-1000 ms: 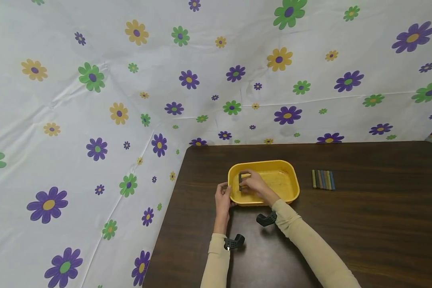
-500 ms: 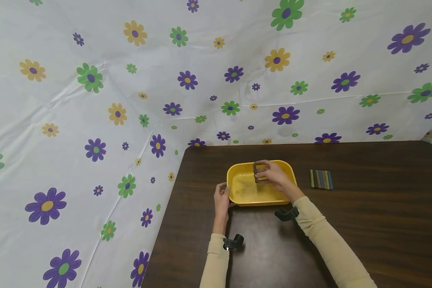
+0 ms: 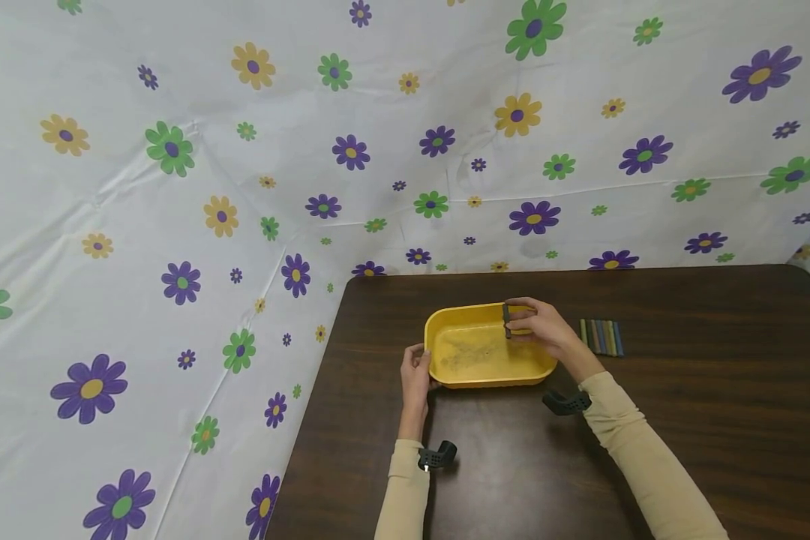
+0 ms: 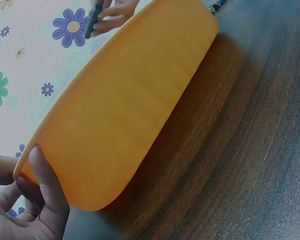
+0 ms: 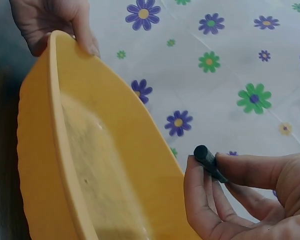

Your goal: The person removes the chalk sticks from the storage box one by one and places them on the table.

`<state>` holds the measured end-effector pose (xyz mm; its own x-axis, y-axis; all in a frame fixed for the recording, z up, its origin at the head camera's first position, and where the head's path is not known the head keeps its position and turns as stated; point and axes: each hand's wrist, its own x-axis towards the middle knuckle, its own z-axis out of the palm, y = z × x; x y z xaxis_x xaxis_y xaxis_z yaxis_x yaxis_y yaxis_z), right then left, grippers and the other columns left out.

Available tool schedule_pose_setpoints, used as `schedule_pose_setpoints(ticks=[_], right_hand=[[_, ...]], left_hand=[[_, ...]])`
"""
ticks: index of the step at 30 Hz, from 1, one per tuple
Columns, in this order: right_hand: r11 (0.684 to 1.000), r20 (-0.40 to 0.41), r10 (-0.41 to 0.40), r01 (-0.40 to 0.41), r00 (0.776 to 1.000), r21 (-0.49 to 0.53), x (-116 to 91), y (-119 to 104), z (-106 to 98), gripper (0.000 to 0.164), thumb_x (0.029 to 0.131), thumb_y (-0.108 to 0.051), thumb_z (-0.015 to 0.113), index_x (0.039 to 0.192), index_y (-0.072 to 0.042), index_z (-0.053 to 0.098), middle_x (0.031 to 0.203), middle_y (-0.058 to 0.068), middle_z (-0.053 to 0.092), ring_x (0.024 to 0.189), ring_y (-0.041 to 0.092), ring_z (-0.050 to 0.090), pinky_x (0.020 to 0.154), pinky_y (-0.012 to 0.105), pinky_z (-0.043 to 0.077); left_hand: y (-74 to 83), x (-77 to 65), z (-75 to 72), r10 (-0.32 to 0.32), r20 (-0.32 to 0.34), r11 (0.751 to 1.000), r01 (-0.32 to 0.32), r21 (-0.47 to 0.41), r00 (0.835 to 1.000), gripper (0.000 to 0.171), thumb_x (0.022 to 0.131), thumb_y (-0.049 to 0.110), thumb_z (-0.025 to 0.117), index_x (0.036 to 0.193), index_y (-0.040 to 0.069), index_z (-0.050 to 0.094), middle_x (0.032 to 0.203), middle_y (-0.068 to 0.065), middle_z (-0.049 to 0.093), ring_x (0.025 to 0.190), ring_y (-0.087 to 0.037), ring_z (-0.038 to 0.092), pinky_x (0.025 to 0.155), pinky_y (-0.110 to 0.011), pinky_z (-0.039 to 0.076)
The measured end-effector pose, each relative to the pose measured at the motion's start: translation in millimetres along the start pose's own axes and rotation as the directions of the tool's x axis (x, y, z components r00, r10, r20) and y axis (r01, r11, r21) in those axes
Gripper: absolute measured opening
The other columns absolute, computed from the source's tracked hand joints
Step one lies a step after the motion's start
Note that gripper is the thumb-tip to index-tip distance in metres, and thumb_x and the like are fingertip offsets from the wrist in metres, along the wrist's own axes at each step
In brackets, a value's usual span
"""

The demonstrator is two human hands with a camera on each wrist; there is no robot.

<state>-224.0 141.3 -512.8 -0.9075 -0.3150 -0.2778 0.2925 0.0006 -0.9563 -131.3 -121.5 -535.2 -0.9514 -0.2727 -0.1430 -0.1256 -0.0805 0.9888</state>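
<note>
A yellow plastic tray point(image 3: 493, 381) sits on the dark wooden table, its floor marked with grey smudges. My left hand point(image 3: 415, 379) grips the tray's left end, thumb outside the wall and fingers at the rim in the left wrist view. Over the tray's right end, my right hand point(image 3: 547, 328) pinches a short dark green round stick point(image 5: 206, 161) between thumb and fingers. In the head view this stick stands nearly upright, above the tray floor. Right of the tray lies a row of several coloured sticks point(image 3: 601, 337), side by side.
The dark wood table point(image 3: 702, 405) stretches to the right and toward the front. A white flowered cloth point(image 3: 378, 135) hangs behind the table and along its left. Black wrist devices point(image 3: 437, 455) sit on both forearms.
My right hand has lifted the dark green stick from the tray's left part and carried it rightward to the right end. My left hand has stayed at the tray's left rim.
</note>
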Motion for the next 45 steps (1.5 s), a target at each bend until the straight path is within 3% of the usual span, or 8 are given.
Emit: schedule_pose_setpoints(ticks=[4, 10, 17, 23, 27, 34, 40, 45], right_hand=[[1.0, -0.017, 0.005, -0.005, 1.0, 0.011, -4.8, -1.3, -11.6, 0.064, 0.101, 0.002, 0.06, 0.159, 0.002, 0.032, 0.139, 0.03, 0.047, 0.102, 0.021, 0.068, 0.094, 0.043, 0.056], [1.0, -0.023, -0.003, 0.003, 1.0, -0.001, -10.4, 1.2, -32.2, 0.065, 0.103, 0.0, 0.059, 0.16, 0.003, 0.029, 0.139, 0.028, 0.046, 0.095, 0.012, 0.069, 0.093, 0.039, 0.056], [1.0, -0.046, -0.003, 0.002, 0.999, -0.016, -18.4, 6.7, -55.3, 0.068, 0.103, -0.002, 0.06, 0.161, 0.003, 0.025, 0.154, 0.037, 0.033, 0.105, 0.019, 0.069, 0.091, 0.036, 0.057], [0.999, -0.072, -0.003, 0.001, 0.997, -0.035, -26.0, 13.6, -73.2, 0.069, 0.104, -0.003, 0.059, 0.163, 0.001, 0.022, 0.158, 0.038, 0.027, 0.101, 0.007, 0.065, 0.093, 0.037, 0.056], [0.999, -0.079, 0.002, -0.006, 0.997, -0.041, -31.5, 19.5, -84.8, 0.07, 0.104, -0.004, 0.059, 0.163, 0.001, 0.022, 0.159, 0.038, 0.026, 0.097, 0.003, 0.064, 0.093, 0.036, 0.056], [1.0, -0.107, -0.005, 0.002, 0.994, -0.026, -42.7, 28.1, -105.6, 0.071, 0.104, -0.007, 0.062, 0.163, -0.001, 0.023, 0.158, 0.039, 0.025, 0.101, 0.009, 0.069, 0.091, 0.033, 0.057], [0.999, -0.153, -0.034, 0.028, 0.988, -0.044, -52.4, 36.9, -121.7, 0.069, 0.104, -0.005, 0.061, 0.162, 0.0, 0.026, 0.157, 0.042, 0.021, 0.095, -0.002, 0.063, 0.086, 0.029, 0.058], [0.997, -0.198, -0.06, 0.051, 0.978, -0.05, -59.9, 44.5, -132.8, 0.065, 0.103, -0.002, 0.06, 0.161, 0.0, 0.03, 0.155, 0.043, 0.022, 0.092, -0.003, 0.062, 0.082, 0.028, 0.059]], left_hand=[[-1.4, 0.7, -0.7, 0.011, 0.007, 1.0, -0.011, 0.005, 1.0, 0.034, 0.108, 0.01, 0.053, 0.136, -0.01, 0.052, 0.104, -0.037, 0.056, 0.064, -0.024, 0.06, 0.054, -0.031, 0.053], [-1.4, 0.2, 0.2, 0.006, -0.004, 1.0, -0.006, 0.008, 1.0, 0.034, 0.108, 0.009, 0.053, 0.136, -0.009, 0.052, 0.107, -0.038, 0.056, 0.067, -0.026, 0.061, 0.054, -0.029, 0.052], [-1.6, -1.0, 1.6, -0.002, -0.027, 1.0, 0.002, 0.013, 1.0, 0.033, 0.107, 0.009, 0.054, 0.135, -0.009, 0.053, 0.108, -0.038, 0.056, 0.065, -0.024, 0.059, 0.053, -0.028, 0.051], [-1.9, -0.4, 0.6, -0.005, -0.008, 1.0, 0.005, 0.006, 1.0, 0.034, 0.108, 0.01, 0.053, 0.136, -0.009, 0.053, 0.109, -0.037, 0.057, 0.064, -0.023, 0.059, 0.055, -0.03, 0.052], [-2.1, -0.3, 0.6, -0.005, -0.007, 1.0, 0.005, 0.006, 1.0, 0.034, 0.108, 0.01, 0.053, 0.136, -0.009, 0.052, 0.107, -0.036, 0.058, 0.063, -0.022, 0.058, 0.054, -0.031, 0.052], [-1.9, 0.0, 1.8, 0.002, -0.007, 1.0, -0.002, 0.004, 1.0, 0.033, 0.108, 0.009, 0.052, 0.136, -0.009, 0.052, 0.105, -0.037, 0.057, 0.061, -0.019, 0.058, 0.053, -0.029, 0.05], [-1.4, 0.5, 2.0, 0.0, -0.013, 1.0, 0.001, 0.008, 1.0, 0.033, 0.108, 0.008, 0.053, 0.136, -0.01, 0.053, 0.103, -0.036, 0.057, 0.059, -0.017, 0.057, 0.054, -0.03, 0.051], [-1.4, 1.2, 1.6, -0.004, -0.01, 1.0, 0.004, 0.01, 1.0, 0.034, 0.108, 0.008, 0.053, 0.136, -0.01, 0.053, 0.104, -0.037, 0.056, 0.06, -0.019, 0.057, 0.054, -0.031, 0.051]])
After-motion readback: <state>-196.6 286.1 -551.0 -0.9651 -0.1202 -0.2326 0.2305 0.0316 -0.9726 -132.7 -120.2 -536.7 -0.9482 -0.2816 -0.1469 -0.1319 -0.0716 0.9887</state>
